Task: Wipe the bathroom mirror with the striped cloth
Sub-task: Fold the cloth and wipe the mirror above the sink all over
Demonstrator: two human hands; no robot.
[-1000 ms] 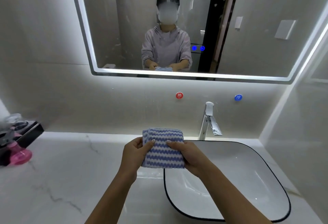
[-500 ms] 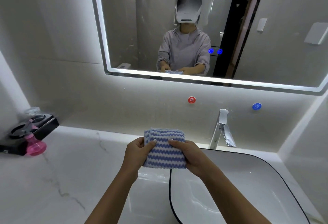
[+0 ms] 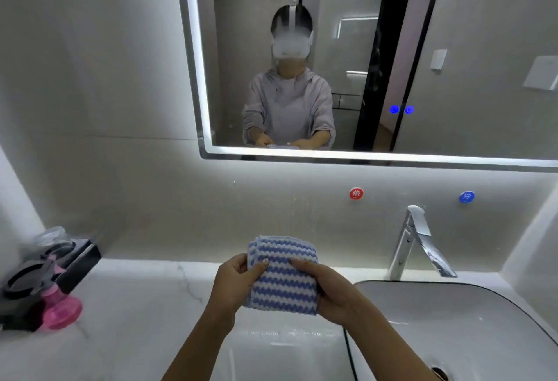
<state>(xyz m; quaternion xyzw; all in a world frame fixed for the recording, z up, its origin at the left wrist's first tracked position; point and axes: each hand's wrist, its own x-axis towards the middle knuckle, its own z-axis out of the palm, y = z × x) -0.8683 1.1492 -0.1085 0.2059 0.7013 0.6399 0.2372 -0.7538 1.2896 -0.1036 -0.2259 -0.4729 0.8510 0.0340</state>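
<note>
Folded striped cloth pinched at either side by left hand and right hand, well below the mirror. Wiping means reaching up and forward; neither hand clearly nearer.

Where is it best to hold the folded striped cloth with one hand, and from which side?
Probably a side edge, coming from that side: the striped cloth is folded into a thick upright pad, so a thumb in front and fingers behind catch all layers. The right hand grips its right edge this way; the left hand holds the left edge.
</note>
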